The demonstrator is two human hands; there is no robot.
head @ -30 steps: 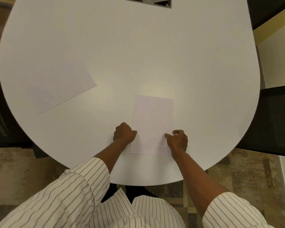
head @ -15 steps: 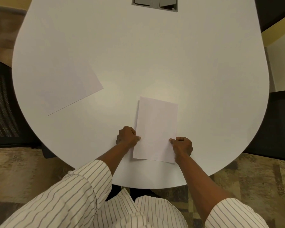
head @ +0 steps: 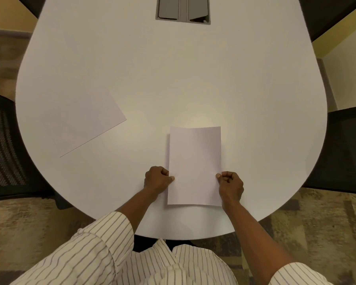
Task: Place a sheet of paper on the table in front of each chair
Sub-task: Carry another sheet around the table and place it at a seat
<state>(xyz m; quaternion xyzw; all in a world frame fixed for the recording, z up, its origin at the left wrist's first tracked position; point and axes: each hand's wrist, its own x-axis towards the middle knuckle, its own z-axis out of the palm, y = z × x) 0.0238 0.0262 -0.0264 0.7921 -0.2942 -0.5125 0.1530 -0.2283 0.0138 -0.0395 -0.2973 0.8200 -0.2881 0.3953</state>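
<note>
head view, blank white sheet (head: 194, 161), pinched by left hand (head: 157, 179), right hand (head: 231, 185)

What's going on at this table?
A person in a striped shirt pinches a sheet of paper by its side edges with left hand and right hand at the near end of the white table. A second sheet lies flat before the mesh chair on the left. The chair on the right has none yet.
</note>
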